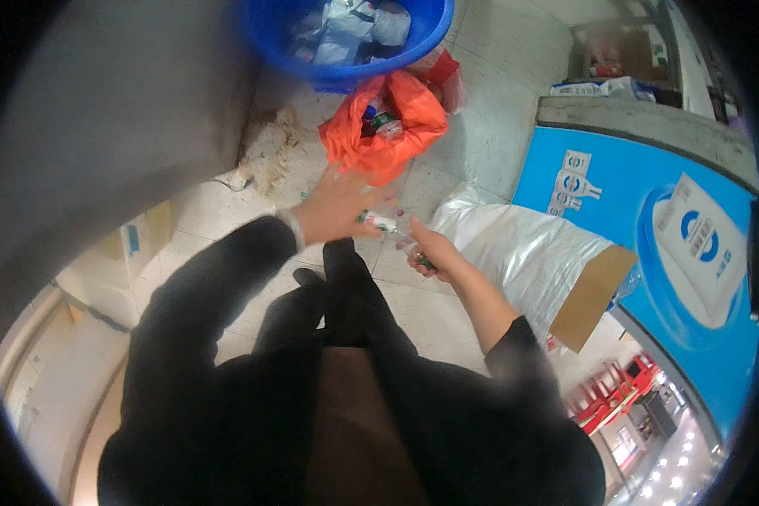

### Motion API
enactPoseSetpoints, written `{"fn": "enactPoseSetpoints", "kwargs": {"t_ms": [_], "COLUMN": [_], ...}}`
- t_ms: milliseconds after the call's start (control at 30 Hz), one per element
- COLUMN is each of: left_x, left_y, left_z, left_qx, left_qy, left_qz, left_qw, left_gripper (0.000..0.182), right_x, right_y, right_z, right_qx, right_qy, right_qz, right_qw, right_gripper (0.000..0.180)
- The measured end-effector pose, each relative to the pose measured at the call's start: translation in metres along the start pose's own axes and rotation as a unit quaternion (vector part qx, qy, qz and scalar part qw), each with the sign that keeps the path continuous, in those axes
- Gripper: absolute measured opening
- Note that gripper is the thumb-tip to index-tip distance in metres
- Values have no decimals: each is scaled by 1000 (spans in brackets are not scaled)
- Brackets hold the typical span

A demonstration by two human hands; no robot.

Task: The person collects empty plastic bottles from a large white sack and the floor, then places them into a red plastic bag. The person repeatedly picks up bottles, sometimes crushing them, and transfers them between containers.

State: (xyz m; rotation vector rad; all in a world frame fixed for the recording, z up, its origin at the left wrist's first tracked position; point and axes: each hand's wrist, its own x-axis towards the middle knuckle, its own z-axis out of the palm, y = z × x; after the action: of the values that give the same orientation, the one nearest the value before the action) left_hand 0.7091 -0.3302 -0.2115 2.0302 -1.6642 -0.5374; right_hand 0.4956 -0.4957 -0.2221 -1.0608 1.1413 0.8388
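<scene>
My right hand (433,250) is closed around a clear plastic bottle (407,243) with green on it. To its left, my left hand (341,205) is spread and blurred by motion, palm down; whether something lies beneath it cannot be told. A small item with a white and green label (379,221) shows between the two hands, perhaps another bottle. Just beyond my left hand an orange plastic bag (429,109) stands open on the floor, with clear plastic bottles (389,126) inside.
A blue plastic tub (278,60) holding white bags or containers stands beyond the orange bag. On the right are a large silvery-white plastic sack (512,240), a brown cardboard piece (591,300) and a blue printed panel (620,183). A grey surface (133,95) rises at left.
</scene>
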Motion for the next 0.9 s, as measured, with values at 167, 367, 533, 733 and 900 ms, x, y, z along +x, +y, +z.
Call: {"fn": "enactPoseSetpoints", "kwargs": {"t_ms": [167,367,533,733,900], "left_x": [37,44,25,25,43], "left_y": [-77,-113,-109,-139,-140], "left_z": [63,125,141,175,229], "left_qx": [-16,60,43,-144,-225], "left_qy": [-52,-132,-153,35,-16], "left_qz": [-120,-204,-163,-497,-492], "left_qw": [991,968,974,855,841], "left_gripper": [56,34,18,89,98], "right_x": [39,125,166,170,162], "right_y": [13,-36,-86,-65,-38], "right_z": [-55,-37,5,-10,-35], "right_qx": [-14,-212,-335,-468,-308], "right_qy": [213,348,256,220,230], "right_qz": [-81,-361,-353,-306,-389], "right_qw": [974,839,835,799,837], "right_gripper": [57,52,51,46,44]}}
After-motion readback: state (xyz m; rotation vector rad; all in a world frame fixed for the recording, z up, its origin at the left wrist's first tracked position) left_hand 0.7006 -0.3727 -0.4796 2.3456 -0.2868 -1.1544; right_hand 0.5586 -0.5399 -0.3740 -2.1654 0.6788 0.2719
